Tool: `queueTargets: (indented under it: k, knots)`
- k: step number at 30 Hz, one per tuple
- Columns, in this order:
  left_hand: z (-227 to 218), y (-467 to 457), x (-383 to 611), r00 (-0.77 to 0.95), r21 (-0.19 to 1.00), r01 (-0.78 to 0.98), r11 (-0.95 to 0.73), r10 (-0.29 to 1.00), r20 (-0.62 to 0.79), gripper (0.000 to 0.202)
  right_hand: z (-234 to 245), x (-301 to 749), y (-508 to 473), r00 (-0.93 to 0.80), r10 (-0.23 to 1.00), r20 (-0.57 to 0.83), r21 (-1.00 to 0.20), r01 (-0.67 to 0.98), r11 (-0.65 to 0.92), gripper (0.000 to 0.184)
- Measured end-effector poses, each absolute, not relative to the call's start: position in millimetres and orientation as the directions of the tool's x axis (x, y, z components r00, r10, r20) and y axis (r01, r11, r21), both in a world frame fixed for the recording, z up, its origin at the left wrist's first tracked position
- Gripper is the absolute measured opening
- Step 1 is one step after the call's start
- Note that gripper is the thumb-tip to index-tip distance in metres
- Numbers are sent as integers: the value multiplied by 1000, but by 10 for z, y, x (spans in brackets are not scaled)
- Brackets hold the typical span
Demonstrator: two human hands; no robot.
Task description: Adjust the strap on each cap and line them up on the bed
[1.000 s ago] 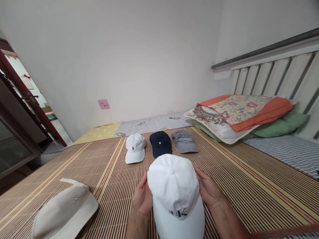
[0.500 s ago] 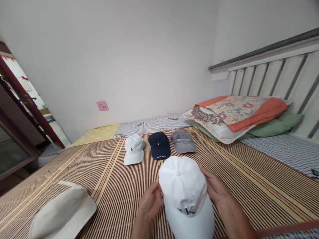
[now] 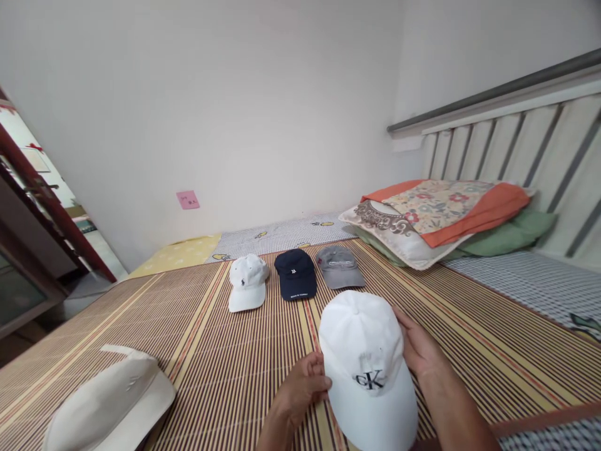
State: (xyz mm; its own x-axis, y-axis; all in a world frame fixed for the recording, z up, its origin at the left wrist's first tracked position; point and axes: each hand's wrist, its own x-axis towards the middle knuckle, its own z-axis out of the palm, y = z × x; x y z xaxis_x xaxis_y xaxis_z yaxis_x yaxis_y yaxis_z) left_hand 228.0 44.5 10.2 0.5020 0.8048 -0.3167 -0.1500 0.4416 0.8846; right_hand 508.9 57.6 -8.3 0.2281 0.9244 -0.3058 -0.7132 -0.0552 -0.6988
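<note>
A white baseball cap (image 3: 359, 338) with dark "CK" lettering is between my hands, its brim toward me. My left hand (image 3: 303, 388) has its fingers curled, with the thumb at the cap's left edge where crown and brim meet. On the other side, my right hand (image 3: 417, 347) grips the crown, some fingers hidden behind it. Beyond stand a smaller white cap (image 3: 248, 282), a navy cap (image 3: 295, 274) and a grey cap (image 3: 340, 268) in a row. A cream sun visor (image 3: 113, 398) lies at the lower left.
A striped bamboo mat (image 3: 211, 376) covers the bed. Floral and orange pillows (image 3: 441, 207) are stacked at the right, beside a slatted white headboard (image 3: 507, 144). A pink note (image 3: 188, 200) is on the wall behind, and a doorway stands at the far left.
The CK cap has shifted right and tilted so its lettering shows fully. Both my hands have moved right with it. The view has turned slightly.
</note>
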Motion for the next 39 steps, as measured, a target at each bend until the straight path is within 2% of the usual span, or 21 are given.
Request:
queueTargets:
  k: [6, 9, 15, 23, 27, 32, 36, 39]
  knots:
    - [17, 435, 2390, 482, 849, -348, 397, 853, -201, 33, -115, 5092, 596, 246, 921, -303, -722, -690, -54, 33]
    - [-21, 460, 2420, 436, 845, -395, 362, 883, -174, 35, -126, 5126, 568, 240, 920, -309, -746, -661, -78, 39]
    - [-124, 541, 2512, 327, 844, -425, 326, 925, -193, 34, -204, 5168, 513, 249, 915, -318, -798, -591, -117, 20]
    - [-238, 654, 2650, 271, 829, -471, 302, 944, -190, 63, -253, 5098, 531, 389, 902, -187, -876, -482, 26, 29]
    - [-232, 677, 2704, 235, 886, -404, 229, 962, -141, 72, -218, 5073, 520, 414, 896, -160, -913, -406, 25, 29]
    - [-275, 606, 2815, 59, 931, -317, 183, 983, -174, 78, -203, 5071, 487, 443, 885, -142, -963, -268, -21, 26]
    - [-313, 485, 2898, 11, 947, -293, 134, 991, -137, 64, -234, 5142, 486, 485, 866, -119, -987, -149, -52, 22]
    - [-304, 400, 2925, -1, 983, -180, 46, 999, -47, 50, -273, 5207, 501, 502, 860, -90, -996, -45, -77, 20]
